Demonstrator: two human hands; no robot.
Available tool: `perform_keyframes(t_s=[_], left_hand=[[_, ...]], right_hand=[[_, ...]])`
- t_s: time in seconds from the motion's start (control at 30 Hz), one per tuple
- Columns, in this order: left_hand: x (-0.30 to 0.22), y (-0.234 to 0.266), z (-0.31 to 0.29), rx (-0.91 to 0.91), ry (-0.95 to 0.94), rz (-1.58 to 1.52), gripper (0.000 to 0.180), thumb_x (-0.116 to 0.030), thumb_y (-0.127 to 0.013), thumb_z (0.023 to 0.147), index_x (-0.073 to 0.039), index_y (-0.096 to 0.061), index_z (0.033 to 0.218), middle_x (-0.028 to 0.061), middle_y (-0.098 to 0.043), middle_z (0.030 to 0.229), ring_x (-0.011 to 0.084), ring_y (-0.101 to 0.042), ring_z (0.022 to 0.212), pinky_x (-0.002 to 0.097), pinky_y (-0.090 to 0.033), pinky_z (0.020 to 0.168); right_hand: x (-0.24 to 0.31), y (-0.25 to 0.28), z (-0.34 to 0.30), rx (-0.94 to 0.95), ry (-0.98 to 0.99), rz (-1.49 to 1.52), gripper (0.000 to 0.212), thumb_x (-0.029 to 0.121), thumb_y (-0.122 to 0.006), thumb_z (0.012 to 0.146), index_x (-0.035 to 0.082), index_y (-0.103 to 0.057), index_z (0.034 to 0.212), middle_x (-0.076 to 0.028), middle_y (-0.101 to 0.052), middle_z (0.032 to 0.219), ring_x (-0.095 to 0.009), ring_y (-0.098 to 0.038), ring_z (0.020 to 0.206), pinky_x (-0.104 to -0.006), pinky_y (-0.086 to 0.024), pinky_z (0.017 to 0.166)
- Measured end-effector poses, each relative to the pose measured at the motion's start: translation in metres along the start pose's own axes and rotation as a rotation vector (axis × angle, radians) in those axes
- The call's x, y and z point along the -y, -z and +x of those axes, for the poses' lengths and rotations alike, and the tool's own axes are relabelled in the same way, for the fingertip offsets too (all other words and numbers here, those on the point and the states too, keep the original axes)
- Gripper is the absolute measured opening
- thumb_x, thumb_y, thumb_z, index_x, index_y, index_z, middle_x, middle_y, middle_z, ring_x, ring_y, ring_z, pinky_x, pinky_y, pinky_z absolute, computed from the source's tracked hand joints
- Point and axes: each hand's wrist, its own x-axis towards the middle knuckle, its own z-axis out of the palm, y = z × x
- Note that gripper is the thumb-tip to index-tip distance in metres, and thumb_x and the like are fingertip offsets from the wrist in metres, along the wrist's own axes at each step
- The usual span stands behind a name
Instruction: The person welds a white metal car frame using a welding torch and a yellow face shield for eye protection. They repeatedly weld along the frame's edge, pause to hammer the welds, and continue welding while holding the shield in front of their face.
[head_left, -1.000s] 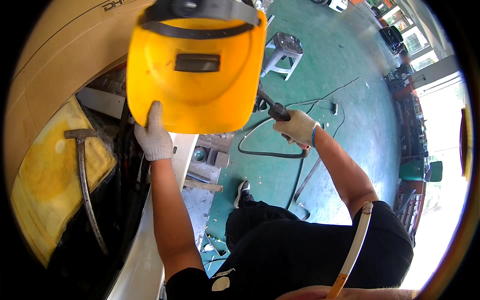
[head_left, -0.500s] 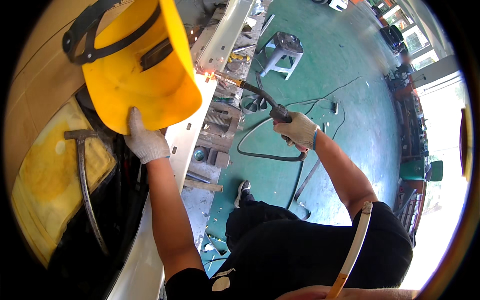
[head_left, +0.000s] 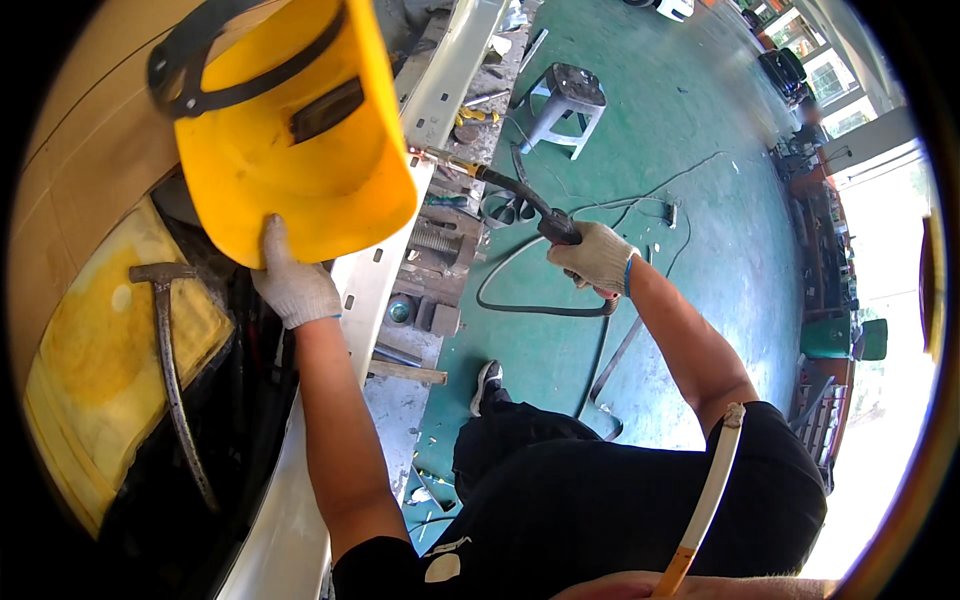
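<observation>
The green floor (head_left: 650, 150), on which a grey stool (head_left: 574, 88) is being supported, is being lit from the bright opening (head_left: 885, 420) at right.

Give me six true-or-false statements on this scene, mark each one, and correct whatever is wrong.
1. The left hand holds the yellow welding mask near its lower edge. True.
2. The right hand is empty. False: the right hand grips a welding torch.
3. The torch's tip points leftward, to the pale metal rail. True.
4. Both hands are bare. False: both wear pale gloves.
5. The stool is tipped over. False: the stool stands upright on the green floor.
6. The hammer lies to the left of the left hand. True.
</observation>
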Motion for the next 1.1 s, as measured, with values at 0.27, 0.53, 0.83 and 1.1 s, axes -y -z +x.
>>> perform_keyframes(t_s=[0.27, 0.53, 0.83, 1.1], left_hand=[[0.015, 0.020, 0.008, 0.260, 0.071, 0.313, 0.041, -0.024, -0.074, 0.099, 0.004, -0.068, 0.129, 0.0108, -0.074, 0.119, 0.0206, -0.068, 0.105, 0.0356, -0.055, 0.091], [0.014, 0.022, 0.012, 0.241, -0.049, 0.251, 0.041, -0.023, -0.073, 0.100, 0.004, -0.067, 0.129, 0.0099, -0.074, 0.119, 0.0212, -0.069, 0.105, 0.0352, -0.054, 0.093], [0.007, 0.007, 0.008, 0.018, 0.009, -0.058, 0.055, -0.021, -0.067, 0.101, 0.005, -0.052, 0.146, 0.0198, -0.066, 0.135, 0.0353, -0.069, 0.116, 0.0445, -0.058, 0.097], [0.007, 0.009, 0.009, -0.035, -0.044, -0.048, 0.067, -0.023, -0.067, 0.100, 0.001, -0.040, 0.156, 0.0206, -0.058, 0.146, 0.0397, -0.060, 0.131, 0.0536, -0.051, 0.109]], right_hand=[[-0.006, 0.004, 0.002, 0.000, 0.117, 0.034, 0.024, 0.028, -0.066, 0.089, 0.005, -0.062, 0.096, -0.002, -0.054, 0.067, -0.013, -0.052, 0.054, -0.0338, -0.040, 0.039], [0.009, 0.001, -0.011, 0.015, 0.070, 0.090, 0.023, 0.024, -0.067, 0.089, 0.003, -0.060, 0.097, -0.002, -0.056, 0.072, -0.012, -0.052, 0.055, -0.0328, -0.040, 0.041], [-0.012, 0.001, -0.001, -0.042, 0.080, 0.179, 0.025, 0.025, -0.070, 0.089, 0.004, -0.066, 0.103, -0.001, -0.059, 0.071, -0.012, -0.056, 0.057, -0.0319, -0.046, 0.050], [-0.017, -0.001, 0.004, -0.007, 0.027, 0.133, 0.023, 0.028, -0.067, 0.089, 0.007, -0.065, 0.099, -0.001, -0.057, 0.070, -0.011, -0.055, 0.054, -0.0330, -0.042, 0.042]])
